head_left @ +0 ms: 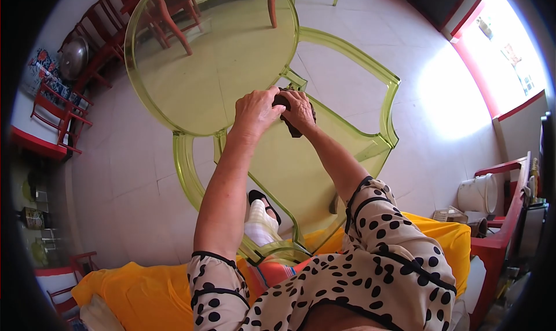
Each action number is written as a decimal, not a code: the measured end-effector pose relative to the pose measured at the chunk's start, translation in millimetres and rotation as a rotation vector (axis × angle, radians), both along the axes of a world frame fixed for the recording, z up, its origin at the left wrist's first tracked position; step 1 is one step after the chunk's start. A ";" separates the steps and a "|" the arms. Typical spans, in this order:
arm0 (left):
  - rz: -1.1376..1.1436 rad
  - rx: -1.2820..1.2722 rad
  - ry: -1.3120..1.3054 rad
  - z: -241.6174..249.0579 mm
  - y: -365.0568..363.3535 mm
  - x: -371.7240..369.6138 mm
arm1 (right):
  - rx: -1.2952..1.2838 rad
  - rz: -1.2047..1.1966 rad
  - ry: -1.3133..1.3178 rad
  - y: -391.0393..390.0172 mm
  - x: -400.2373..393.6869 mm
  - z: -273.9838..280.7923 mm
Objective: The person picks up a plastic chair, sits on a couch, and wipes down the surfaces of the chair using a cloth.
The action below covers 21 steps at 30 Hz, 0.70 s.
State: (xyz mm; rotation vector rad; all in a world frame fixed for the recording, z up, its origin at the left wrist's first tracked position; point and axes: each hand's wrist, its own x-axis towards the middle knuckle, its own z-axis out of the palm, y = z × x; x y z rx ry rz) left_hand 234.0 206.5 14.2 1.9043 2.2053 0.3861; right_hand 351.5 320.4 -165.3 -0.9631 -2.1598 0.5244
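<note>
A clear yellow-green plastic armchair (324, 174) with a round backrest stands in front of me, its seat facing up. Above the rear of the seat, where it meets the backrest, both my hands are close together on a bunched dark brown cloth (296, 131). My left hand (255, 112) has its fingers closed at the cloth's left edge, the tips partly hidden. From the right, my right hand (300, 109) wraps over the same cloth, and part of it hangs out below the palm.
Under the chair are pale floor tiles (127, 186) and a foot in a black shoe (265, 206). Orange-yellow fabric (139, 293) lies around me. Red wooden chairs (61, 113) line the left side. At right are a white bucket (478, 192) and a red wooden frame (509, 232).
</note>
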 end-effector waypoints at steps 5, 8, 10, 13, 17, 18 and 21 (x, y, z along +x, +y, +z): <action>-0.025 0.062 -0.010 0.1 -0.5 -1.0 | -0.251 0.076 0.238 4.6 18.4 1.0; -0.014 0.047 -0.013 1.2 -1.0 0.0 | -0.581 0.090 0.500 8.3 40.8 3.2; -0.010 0.034 -0.017 -0.1 -0.8 0.6 | -0.692 0.049 0.743 22.5 50.6 10.3; -0.023 0.027 -0.009 -0.8 -0.4 1.7 | -0.807 -0.096 0.950 57.3 50.8 37.4; -0.016 0.003 0.008 -0.8 0.9 2.1 | -0.790 0.049 0.741 95.4 13.2 67.2; -0.012 0.004 0.010 -0.4 0.9 1.3 | -0.764 0.114 0.626 105.2 2.1 66.8; -0.010 0.010 0.002 -2.2 -0.8 0.8 | -0.468 -0.070 0.168 124.7 -8.7 44.1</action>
